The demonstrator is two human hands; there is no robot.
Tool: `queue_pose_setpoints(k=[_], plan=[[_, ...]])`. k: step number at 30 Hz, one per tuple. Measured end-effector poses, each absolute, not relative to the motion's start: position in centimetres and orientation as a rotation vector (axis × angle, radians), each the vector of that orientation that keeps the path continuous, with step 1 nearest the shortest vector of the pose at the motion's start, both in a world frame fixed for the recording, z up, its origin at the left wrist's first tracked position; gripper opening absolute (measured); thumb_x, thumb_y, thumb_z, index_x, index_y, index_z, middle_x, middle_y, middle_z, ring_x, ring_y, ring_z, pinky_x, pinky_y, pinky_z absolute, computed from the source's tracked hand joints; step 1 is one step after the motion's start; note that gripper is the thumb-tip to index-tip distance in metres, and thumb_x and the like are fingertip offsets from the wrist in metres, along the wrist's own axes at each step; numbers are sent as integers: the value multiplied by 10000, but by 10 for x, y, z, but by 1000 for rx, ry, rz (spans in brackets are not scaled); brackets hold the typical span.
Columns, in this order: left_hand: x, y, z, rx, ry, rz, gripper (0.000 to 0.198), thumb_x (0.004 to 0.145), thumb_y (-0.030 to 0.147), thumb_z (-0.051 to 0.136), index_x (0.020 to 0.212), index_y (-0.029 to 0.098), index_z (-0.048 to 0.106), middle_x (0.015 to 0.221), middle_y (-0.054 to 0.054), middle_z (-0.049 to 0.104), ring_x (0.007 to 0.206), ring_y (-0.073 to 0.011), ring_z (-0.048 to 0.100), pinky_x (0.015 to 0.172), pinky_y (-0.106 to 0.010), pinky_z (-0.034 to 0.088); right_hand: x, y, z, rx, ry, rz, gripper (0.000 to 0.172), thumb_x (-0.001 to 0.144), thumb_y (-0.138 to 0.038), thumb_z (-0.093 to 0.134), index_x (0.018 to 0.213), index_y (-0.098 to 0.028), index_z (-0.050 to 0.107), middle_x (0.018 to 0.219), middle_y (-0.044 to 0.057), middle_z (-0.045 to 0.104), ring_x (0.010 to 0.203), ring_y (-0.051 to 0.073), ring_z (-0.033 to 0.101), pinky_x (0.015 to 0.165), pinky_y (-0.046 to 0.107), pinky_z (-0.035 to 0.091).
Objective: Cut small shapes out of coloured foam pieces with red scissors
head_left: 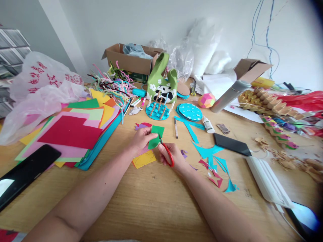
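Green paper (pixel 157 131), one piece: pinched in our left hand (pixel 141 138), above the middle of the table (pixel 161 201). Scissors (pixel 168 152), red-handled: gripped in our right hand (pixel 178 159), blades at the paper. Yellow sheet (pixel 144 160), outlined: just below our hands. Coloured sheets (pixel 69 131), stacked: toward the left edge. Panda bag (pixel 153 88), green: toward the far edge.

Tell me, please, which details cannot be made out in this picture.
In the head view:
- Scissors: part of the handles, hidden by the right hand.
- Green sheet: its left part, covered by the left hand.
- White bottle: label print, too small.
- Black device: one end, cut off by the left edge.
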State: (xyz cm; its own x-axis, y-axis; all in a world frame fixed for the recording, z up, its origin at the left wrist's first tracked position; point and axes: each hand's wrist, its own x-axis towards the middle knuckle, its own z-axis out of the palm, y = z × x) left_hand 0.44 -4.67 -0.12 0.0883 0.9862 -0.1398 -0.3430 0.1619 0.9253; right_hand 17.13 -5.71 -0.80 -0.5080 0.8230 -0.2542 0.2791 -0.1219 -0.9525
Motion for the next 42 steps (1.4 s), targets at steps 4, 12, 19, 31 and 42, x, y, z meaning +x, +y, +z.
queue_pose_setpoints(k=[4,12,19,31,42], plan=[[4,-47,-1,862,964,1189,207,636,294,752,756,139,686,721,-41,700,613,-148,618,567,-249,452,171,-58,-8,-1231,-1726,1673,577,808,-712,581,605,-176,517,493,-1,550,377,89,477,369,197,327],[4,-47,-1,857,956,1177,198,629,275,743,748,127,684,679,-31,679,588,-134,602,561,-237,445,171,-58,-7,-1188,-1740,1673,642,812,-774,506,601,-168,520,509,7,553,395,84,486,392,201,348],[4,-46,-3,852,955,1172,210,627,274,740,770,130,688,698,-30,690,605,-140,616,565,-239,458,171,-59,-6,-1223,-1744,1659,602,815,-728,558,591,-171,511,499,4,552,384,82,476,384,197,335],[4,-47,-2,823,940,1170,194,618,260,741,750,141,664,693,-24,687,617,-153,632,574,-249,463,171,-57,-8,-1215,-1722,1676,556,811,-674,606,590,-175,504,480,-7,542,364,77,457,362,188,311],[5,-47,0,812,957,1185,193,619,270,740,736,140,660,657,-13,661,596,-150,616,570,-256,456,171,-57,-9,-1210,-1723,1679,556,809,-674,607,581,-178,499,475,-10,532,361,77,448,361,195,308]])
